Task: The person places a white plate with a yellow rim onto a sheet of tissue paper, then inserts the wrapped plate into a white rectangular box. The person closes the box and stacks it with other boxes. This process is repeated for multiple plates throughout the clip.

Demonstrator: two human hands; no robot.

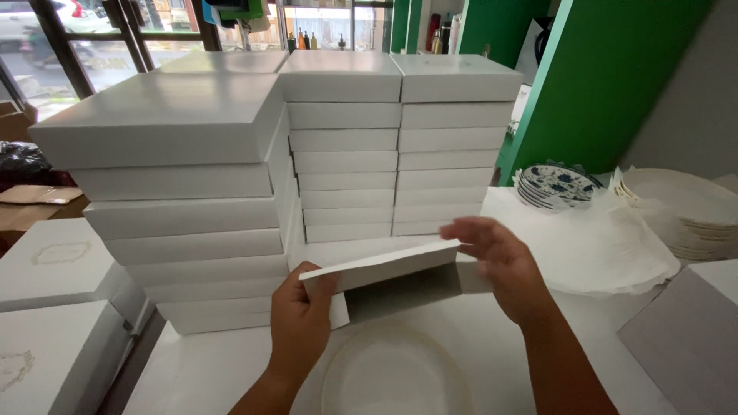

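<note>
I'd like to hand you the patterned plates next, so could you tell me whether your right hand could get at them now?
Probably not at once: the right hand is holding the white box lid with the left hand. The path to the blue-patterned plates looks open.

Three stacks of flat white boxes (pixel 346 154) fill the upper half of the frame: the near left stack shows about eight boxes, the middle about seven, the right about seven. Two more white boxes (pixel 54 307) lie at the lower left edge. One white box lid (pixel 384 265) is held at centre. Two plate stacks sit at the right: blue-patterned plates (pixel 555 184) and white plates (pixel 684 215), uncountable.
</note>
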